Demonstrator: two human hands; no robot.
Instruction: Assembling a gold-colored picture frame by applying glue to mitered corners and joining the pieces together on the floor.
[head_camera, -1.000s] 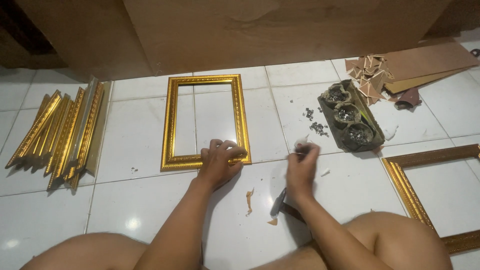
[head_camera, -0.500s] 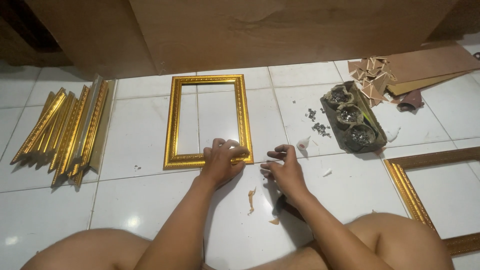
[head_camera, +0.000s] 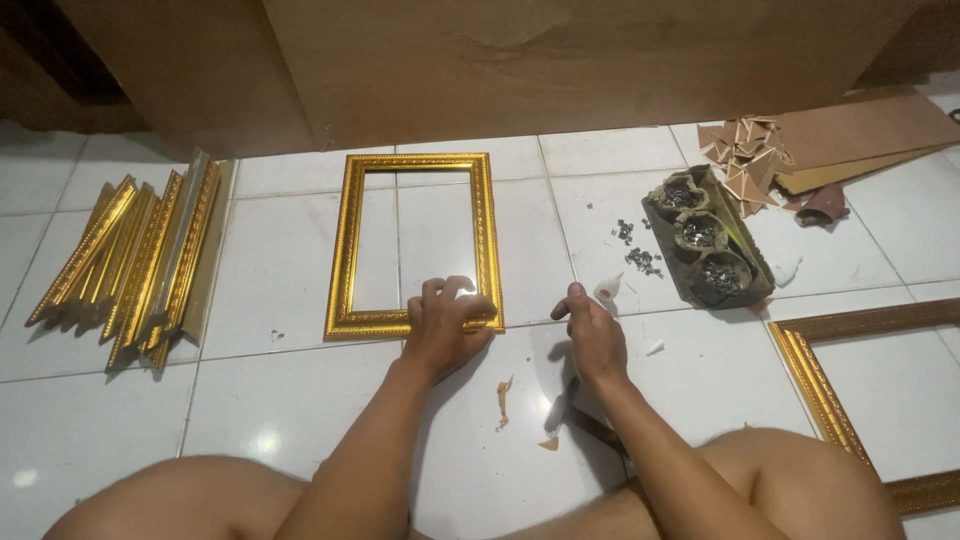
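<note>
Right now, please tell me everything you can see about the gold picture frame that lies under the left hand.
The gold frame is an empty rectangle of four moulded strips with mitred corners and a beaded inner edge, glossy like gilded wood or plastic. It lies flat on the white tiled floor, long sides running away from the person; tiles show through its opening. The left hand presses on its near right corner. Nothing else touches it.
</note>
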